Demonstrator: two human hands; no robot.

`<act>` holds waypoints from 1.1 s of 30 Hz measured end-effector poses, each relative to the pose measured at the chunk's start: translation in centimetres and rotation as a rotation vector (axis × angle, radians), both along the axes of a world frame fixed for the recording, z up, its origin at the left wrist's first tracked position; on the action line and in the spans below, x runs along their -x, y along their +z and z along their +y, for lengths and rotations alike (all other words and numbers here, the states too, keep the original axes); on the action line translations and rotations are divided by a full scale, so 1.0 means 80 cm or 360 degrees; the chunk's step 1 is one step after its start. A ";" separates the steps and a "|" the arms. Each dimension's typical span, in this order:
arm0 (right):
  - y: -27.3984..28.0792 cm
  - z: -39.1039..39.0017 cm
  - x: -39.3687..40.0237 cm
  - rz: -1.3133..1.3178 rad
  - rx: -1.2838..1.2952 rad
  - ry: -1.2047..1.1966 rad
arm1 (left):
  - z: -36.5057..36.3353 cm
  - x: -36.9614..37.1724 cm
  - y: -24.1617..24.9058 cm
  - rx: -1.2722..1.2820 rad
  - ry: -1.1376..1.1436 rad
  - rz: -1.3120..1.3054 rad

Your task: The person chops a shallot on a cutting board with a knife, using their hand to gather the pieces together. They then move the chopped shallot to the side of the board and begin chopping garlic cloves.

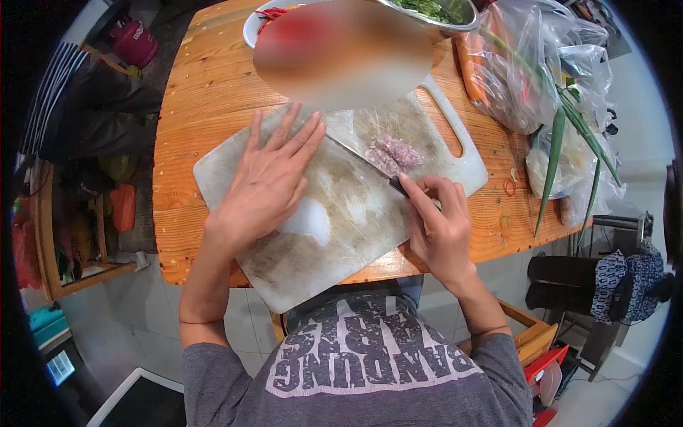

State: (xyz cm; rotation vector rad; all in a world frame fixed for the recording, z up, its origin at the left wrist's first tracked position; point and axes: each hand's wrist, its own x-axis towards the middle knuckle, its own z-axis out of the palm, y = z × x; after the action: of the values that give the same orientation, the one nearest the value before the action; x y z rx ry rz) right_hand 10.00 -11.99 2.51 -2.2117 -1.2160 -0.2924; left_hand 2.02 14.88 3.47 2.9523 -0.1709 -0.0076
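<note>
Nearest, the board (274,281) overhangs the table's (213,85) near edge. The right hand's (441,224) grip pinches 1 knife (361,159) by its handle; the left hand's (269,174) is spread near the tip. Beyond the handle, well in from that edge, lies a pinkish-purple, finely minced heap (395,152). This seems a mincing pause; any stroke calls for left fingertips clear of the blade.

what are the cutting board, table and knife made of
Cutting board: probably plastic, off-white and dull, with grey stains and a handle slot in one end.
Table: looks like wood with a glossy, likely varnished finish, from the orange-brown grain and sheen.
Knife: blade likely steel, thin and grey; black handle perhaps plastic, mostly hidden by fingers.
</note>
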 end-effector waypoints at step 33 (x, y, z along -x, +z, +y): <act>0.004 -0.039 -0.076 0.0014 0.0117 -0.0008 | -0.023 -0.034 -0.015 0.0066 -0.0136 -0.0126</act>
State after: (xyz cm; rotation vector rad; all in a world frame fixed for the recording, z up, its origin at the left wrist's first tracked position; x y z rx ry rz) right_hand 16.10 -15.13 2.80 -2.2765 -1.2346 -0.2435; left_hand 4.72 13.00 2.26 2.9032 -0.3047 0.1002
